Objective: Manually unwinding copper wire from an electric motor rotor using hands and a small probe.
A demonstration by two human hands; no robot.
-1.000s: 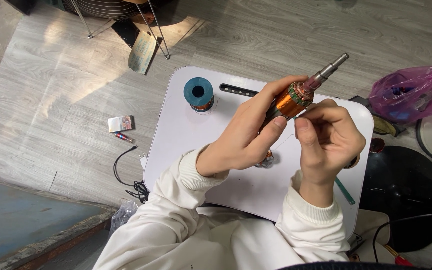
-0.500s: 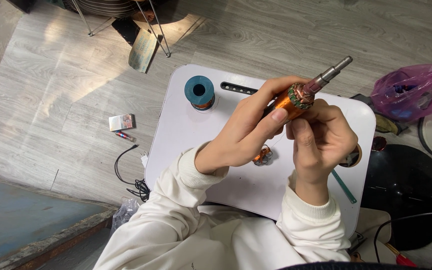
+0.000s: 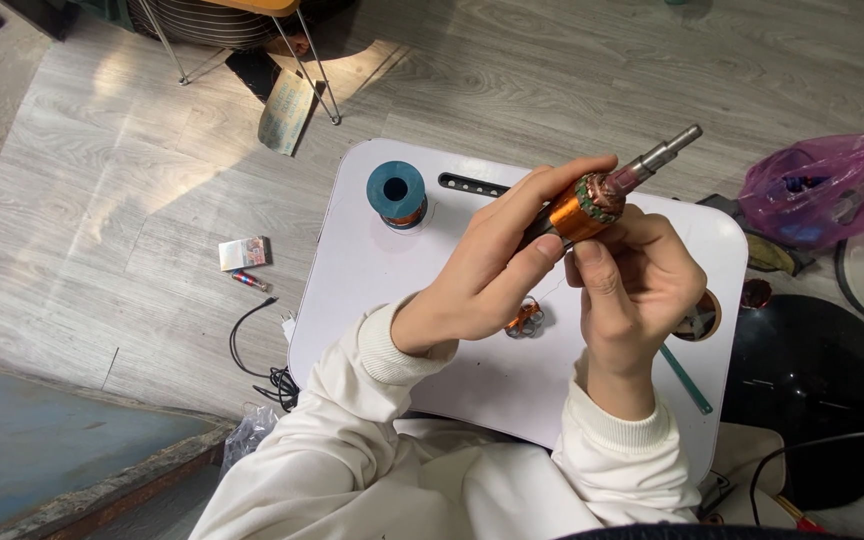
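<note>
Holding a motor rotor (image 3: 592, 205) up over the white lap table (image 3: 432, 320), both hands were clamped on it. Left hand (image 3: 487, 270) gripped the copper-wound body from the left, fingers stretched along it, thumb under. Right hand (image 3: 642, 285) closed on it from below and right, thumb pressed near the orange winding. Steel shaft (image 3: 664, 155) stuck out up and to the right, tilted, free of both hands. Rotor was in the air, not touching the table.

On the table: blue spool (image 3: 396, 193) near the far left corner, upright, with copper wire showing at its base. Long slot (image 3: 472, 185) just right of the spool. Small tangle of copper wire (image 3: 526, 320) lay under the hands, partly hidden. Green stick (image 3: 687, 380) lay by the right wrist, round cup hole (image 3: 704, 318) near the right edge.

Floor: small box (image 3: 244, 253) and a cable (image 3: 252, 345) left of the table, pink plastic bag (image 3: 822, 190) to the right, black round thing (image 3: 812, 400) below it. White sleeves on both arms.
</note>
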